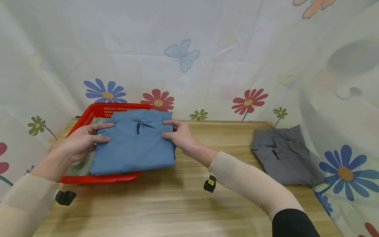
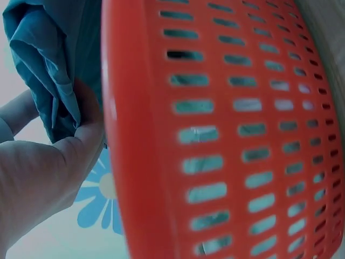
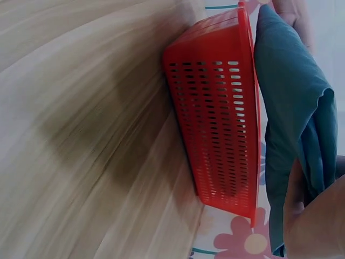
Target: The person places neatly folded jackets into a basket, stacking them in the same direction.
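A folded blue garment [image 1: 134, 148] with a dark zipper pull is held up over a red plastic basket [image 1: 102, 178]. My left hand [image 1: 84, 140] pinches its left edge between thumb and fingers; the left wrist view shows the folded cloth layers [image 2: 46, 59] inside that grip. At the opposite edge my right hand [image 1: 182, 136] pinches the cloth, thumb below and fingers on top. From the right wrist view, the garment [image 3: 291, 81] stays above the basket's rim [image 3: 249, 108]. Pale green cloth [image 1: 86, 164] lies in the basket, mostly hidden by the garment.
A folded grey garment [image 1: 284, 158] with a zipper lies at the right end of the wooden table [image 1: 189, 204]. Behind the table hangs a white curtain [image 1: 213, 72] printed with flowers and butterflies. The basket stands at the table's left end, near that curtain.
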{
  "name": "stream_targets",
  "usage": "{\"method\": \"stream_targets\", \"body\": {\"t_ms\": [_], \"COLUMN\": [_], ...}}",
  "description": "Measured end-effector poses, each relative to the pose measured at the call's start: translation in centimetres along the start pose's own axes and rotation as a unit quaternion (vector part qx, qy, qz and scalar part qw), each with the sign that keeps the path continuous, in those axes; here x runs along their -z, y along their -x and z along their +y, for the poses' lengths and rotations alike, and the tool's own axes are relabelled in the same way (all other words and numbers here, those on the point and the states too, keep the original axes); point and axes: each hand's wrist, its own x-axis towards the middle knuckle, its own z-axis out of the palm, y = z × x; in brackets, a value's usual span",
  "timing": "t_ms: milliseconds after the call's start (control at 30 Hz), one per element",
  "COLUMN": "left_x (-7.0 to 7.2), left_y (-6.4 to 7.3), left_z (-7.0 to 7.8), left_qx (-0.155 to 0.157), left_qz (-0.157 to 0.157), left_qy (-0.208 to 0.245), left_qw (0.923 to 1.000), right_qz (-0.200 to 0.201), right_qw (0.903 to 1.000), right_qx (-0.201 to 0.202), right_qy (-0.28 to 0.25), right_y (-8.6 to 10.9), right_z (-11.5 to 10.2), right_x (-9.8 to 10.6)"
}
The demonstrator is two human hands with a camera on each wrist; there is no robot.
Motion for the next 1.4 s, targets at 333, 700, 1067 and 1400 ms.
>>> {"method": "stream_targets", "body": {"t_ms": [333, 700, 1067, 1400], "left_x": [3.2, 6.6, 8.9, 9.8], "left_y": [0.0, 0.0, -0.3, -0.4], "left_z": [-0.4, -1.2, -2.6, -3.1], "left_qx": [-0.01, 0.003, 0.029, 0.032], "left_qz": [-0.015, -0.039, -0.025, -0.018], "left_qy": [-0.025, -0.029, -0.037, -0.058], "left_qw": [0.9995, 0.9988, 0.9986, 0.9977], "right_qz": [0.001, -0.004, 0.008, 0.01], "right_qw": [0.9998, 0.9996, 0.9996, 0.9988], "right_qx": [0.006, 0.027, 0.027, 0.035], "right_qy": [-0.016, -0.008, 0.0, 0.034], "right_y": [-1.3, -2.5, -3.7, -4.5], "right_z": [-0.5, 0.6, 1.8, 2.0], "right_x": [-2.4, -4.8, -7.2, -8.2]}}
